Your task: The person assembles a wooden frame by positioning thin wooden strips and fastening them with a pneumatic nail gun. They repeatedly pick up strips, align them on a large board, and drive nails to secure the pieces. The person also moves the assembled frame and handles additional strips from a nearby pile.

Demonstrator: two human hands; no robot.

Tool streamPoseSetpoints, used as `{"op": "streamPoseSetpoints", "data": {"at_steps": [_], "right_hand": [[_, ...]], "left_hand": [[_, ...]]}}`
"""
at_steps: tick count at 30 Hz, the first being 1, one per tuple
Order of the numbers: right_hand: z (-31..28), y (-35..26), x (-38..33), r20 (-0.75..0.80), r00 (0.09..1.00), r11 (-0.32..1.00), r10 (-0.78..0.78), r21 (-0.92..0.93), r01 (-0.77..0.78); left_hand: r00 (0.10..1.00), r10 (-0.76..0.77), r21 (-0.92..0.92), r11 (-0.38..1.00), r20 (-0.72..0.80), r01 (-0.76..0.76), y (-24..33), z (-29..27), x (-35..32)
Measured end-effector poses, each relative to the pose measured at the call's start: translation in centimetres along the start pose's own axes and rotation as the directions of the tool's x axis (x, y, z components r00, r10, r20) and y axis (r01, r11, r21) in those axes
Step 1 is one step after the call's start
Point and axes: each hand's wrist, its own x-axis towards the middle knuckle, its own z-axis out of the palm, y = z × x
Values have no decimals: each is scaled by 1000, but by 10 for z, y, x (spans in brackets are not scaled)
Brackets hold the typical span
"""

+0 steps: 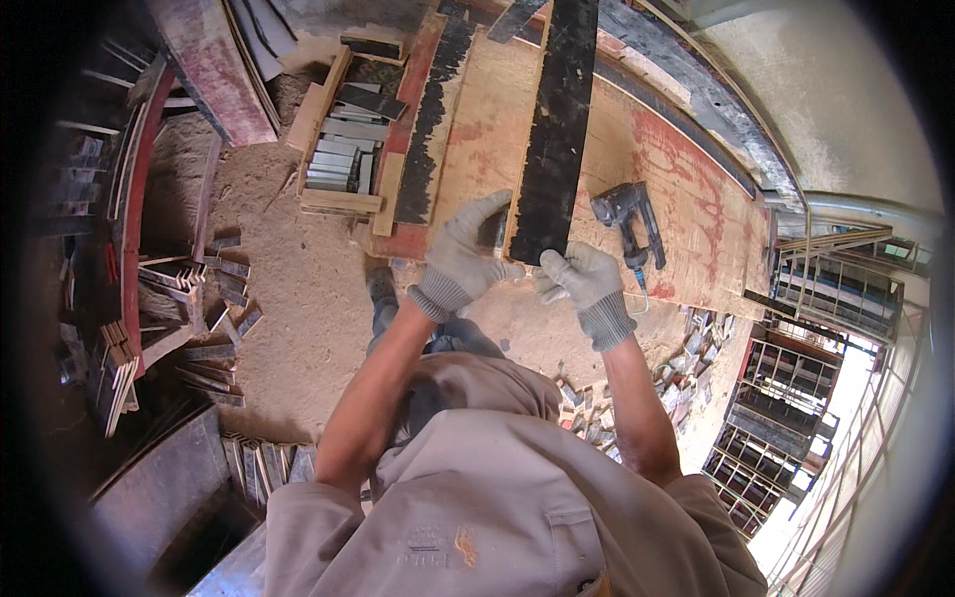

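Note:
A long plank (pixel 557 129) with a black face and a bare wood edge reaches from the far side of the bench to my hands. My right hand (pixel 585 277), in a pale work glove, pinches its near end at the right corner. Beside the plank's left edge is my gloved left hand (pixel 466 249), its thumb and fingers curved around a small dark piece (pixel 491 232) whose kind I cannot make out. A black nail gun (pixel 629 224) with an air hose fitted lies on the bench to the right of my right hand.
The plywood bench (pixel 676 199) is stained red. Another black-streaked plank (pixel 438 119) lies on its left part. A wooden box (pixel 343 164) of grey strips stands farther left. Offcuts (pixel 686 368) litter the floor at right, and wood pieces (pixel 214 328) are piled at left.

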Motion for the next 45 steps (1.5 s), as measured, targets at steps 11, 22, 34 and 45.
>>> {"op": "streamPoseSetpoints", "data": {"at_steps": [11,22,34,45], "right_hand": [[-6,1,3,36,999,997,23,-80,-20],[-5,-1,2,47,999,999,24,-30,-22],[-7,-4,1,63,997,998,45,-52,-42],[-10,-4,4,90,995,998,40,-47,-36]], "left_hand": [[998,62,90,994,24,-64,0,-4,1],[994,102,140,985,22,-105,-4,-7,1],[996,80,250,964,34,-86,-2,-6,0],[998,49,79,996,40,-52,-6,-12,-2]]}}
